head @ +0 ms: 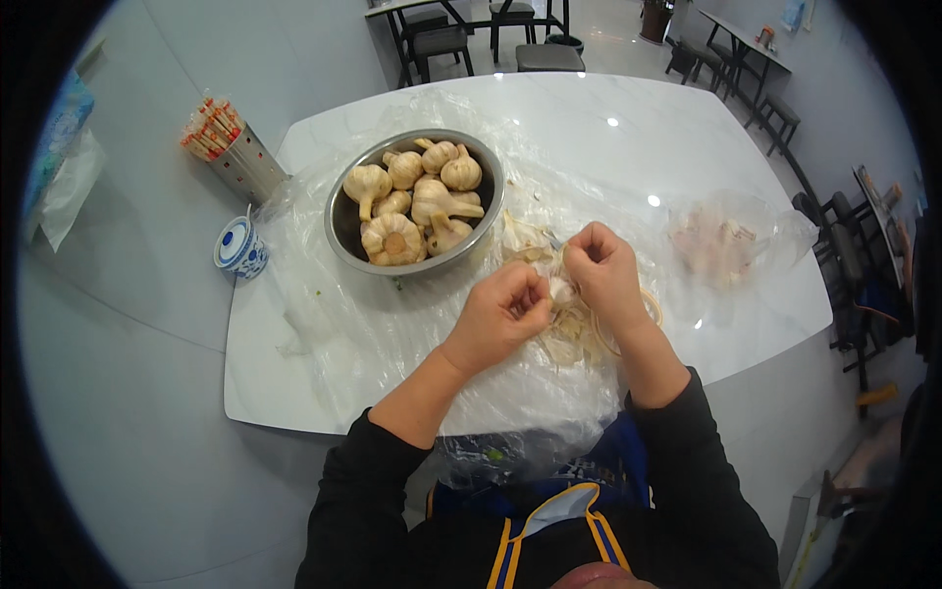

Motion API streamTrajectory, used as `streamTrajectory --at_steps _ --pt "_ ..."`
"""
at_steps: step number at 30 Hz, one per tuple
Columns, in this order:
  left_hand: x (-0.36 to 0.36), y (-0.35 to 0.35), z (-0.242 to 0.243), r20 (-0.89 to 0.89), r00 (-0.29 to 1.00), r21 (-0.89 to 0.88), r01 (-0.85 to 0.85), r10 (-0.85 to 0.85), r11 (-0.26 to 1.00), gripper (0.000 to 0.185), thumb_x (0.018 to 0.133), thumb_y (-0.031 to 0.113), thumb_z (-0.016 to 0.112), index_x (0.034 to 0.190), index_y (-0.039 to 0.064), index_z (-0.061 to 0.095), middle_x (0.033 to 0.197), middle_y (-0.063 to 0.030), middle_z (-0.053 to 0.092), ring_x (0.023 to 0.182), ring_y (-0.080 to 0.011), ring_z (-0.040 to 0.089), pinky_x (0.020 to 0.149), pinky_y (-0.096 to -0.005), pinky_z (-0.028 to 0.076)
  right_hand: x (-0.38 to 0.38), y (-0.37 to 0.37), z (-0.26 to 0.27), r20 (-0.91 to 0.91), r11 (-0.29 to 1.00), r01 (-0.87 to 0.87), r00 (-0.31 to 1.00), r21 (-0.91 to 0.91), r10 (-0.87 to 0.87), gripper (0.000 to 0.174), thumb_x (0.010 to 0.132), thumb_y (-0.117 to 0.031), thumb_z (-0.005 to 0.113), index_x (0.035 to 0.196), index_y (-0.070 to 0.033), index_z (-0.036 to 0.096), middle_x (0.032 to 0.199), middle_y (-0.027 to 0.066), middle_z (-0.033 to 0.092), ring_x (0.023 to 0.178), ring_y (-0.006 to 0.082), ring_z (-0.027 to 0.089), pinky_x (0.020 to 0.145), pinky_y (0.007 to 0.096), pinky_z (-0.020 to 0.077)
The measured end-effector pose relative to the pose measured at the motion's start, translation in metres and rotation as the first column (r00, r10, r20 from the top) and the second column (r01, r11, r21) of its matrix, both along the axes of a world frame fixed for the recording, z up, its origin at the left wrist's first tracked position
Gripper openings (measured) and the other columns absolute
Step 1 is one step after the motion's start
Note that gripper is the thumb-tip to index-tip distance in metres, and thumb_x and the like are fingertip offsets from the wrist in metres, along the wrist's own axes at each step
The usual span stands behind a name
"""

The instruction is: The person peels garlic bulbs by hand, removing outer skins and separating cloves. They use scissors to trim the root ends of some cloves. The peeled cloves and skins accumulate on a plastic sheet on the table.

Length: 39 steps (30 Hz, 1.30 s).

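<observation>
My left hand is curled, thumb and forefinger drawn together, above a pile of papery garlic skins. My right hand faces it with its fingers bent in a pinch. Between the two hands shows a whitish piece of garlic; whether either hand grips it is not plain. A pale garlic bulb lies just beyond them among skins. To the left, a round steel bowl holds several whole garlic bulbs. A pale curved band is partly hidden by my right wrist.
Thin clear plastic sheeting covers much of the white table and hangs over its near edge. A clear plastic bag with pale contents lies right. A metal chopstick holder and blue-and-white lidded jar stand left by the wall.
</observation>
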<state>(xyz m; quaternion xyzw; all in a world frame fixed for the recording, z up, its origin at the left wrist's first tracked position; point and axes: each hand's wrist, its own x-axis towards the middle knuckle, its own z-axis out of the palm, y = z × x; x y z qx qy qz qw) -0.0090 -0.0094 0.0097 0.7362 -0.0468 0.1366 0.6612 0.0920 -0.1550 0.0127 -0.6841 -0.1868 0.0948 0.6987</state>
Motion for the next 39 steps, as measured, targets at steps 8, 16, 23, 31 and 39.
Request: streamTrajectory --at_steps 8,16,23,31,39 --pt "0.006 -0.001 0.006 -0.193 0.981 -0.518 -0.132 0.034 0.845 0.018 0.092 0.016 0.063 0.094 0.003 0.051 0.072 -0.001 0.056 0.06 -0.0039 0.054 0.052 -0.0202 0.048 0.002 0.003 0.001 0.444 0.997 0.055 0.895 -0.055 -0.025 0.004 0.08 0.0 0.062 0.08 -0.002 0.06 0.073 0.0018 0.06 0.064 0.0081 0.058 0.059 0.0221 0.047" --pt "0.006 0.002 0.005 -0.39 0.911 -0.179 -0.223 0.139 0.958 0.033 0.091 0.032 0.066 0.085 0.002 0.053 0.063 -0.0018 0.056 0.049 -0.0069 0.053 0.043 -0.0213 0.041 -0.004 0.004 0.006 0.7 0.99 0.05 0.712 -0.129 0.055 0.01 0.074 0.001 0.066 0.083 -0.002 0.063 0.081 0.0085 0.065 0.068 0.0203 0.064 0.059 0.0278 0.0512" --pt "0.004 0.005 0.004 -0.426 0.888 0.079 -0.153 0.172 0.985 0.041 0.091 0.034 0.065 0.071 0.0 0.058 0.056 -0.0033 0.058 0.049 -0.0081 0.052 0.047 -0.025 0.041 -0.006 0.006 0.008 0.766 0.987 0.079 0.64 -0.138 0.056 0.012 0.072 -0.001 0.068 0.083 -0.004 0.063 0.082 0.009 0.065 0.071 0.0246 0.065 0.061 0.0304 0.0518" --pt "0.002 0.01 0.002 -0.433 0.898 -0.222 -0.022 -0.079 0.975 0.028 0.093 0.025 0.062 0.076 0.003 0.061 0.067 -0.001 0.062 0.061 -0.0065 0.056 0.054 -0.0212 0.042 -0.006 0.008 0.005 0.827 0.987 0.097 0.56 -0.125 0.05 0.016 0.074 -0.001 0.067 0.089 -0.004 0.062 0.086 0.0094 0.065 0.075 0.0242 0.064 0.064 0.0308 0.0511" --pt "0.003 -0.001 -0.006 -0.266 0.964 -0.273 -0.067 -0.009 0.96 0.022 0.093 0.012 0.057 0.073 0.003 0.056 0.07 -0.0007 0.061 0.066 -0.0044 0.054 0.059 -0.0201 0.043 -0.02 0.008 0.004 0.134 0.968 -0.219 0.963 -0.123 0.234 0.02 0.09 -0.016 0.062 0.105 -0.004 0.06 0.083 0.006 0.062 0.069 0.0136 0.06 0.063 0.0265 0.0479"
